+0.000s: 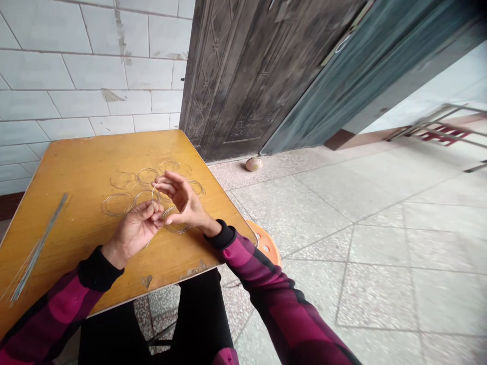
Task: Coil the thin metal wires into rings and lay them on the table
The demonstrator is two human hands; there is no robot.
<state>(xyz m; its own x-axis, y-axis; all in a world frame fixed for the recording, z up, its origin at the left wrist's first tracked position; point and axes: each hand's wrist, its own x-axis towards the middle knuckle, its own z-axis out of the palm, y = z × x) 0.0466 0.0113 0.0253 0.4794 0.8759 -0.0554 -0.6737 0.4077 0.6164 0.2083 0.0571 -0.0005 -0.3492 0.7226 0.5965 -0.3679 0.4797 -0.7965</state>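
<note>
My left hand (135,228) is closed in a pinch on a thin wire (153,192) that curves upward from the fingertips. Close beside it, my right hand (186,203) has its fingers and thumb spread around the wire's curve; whether its fingertips touch the wire is hard to make out. Several thin wire rings lie on the yellow table under and beyond the hands, among them one coil at the left (117,204) and another at the back (147,176). Some rings are partly hidden by my hands. On the table's left side lies a bundle of straight wires (40,248).
The yellow wooden table (87,157) stands against a white tiled wall (99,71). An orange stool (268,246) shows past its right edge. On the floor by the dark door (262,76) sits a roundish object (253,163). A metal frame (437,124) stands far right.
</note>
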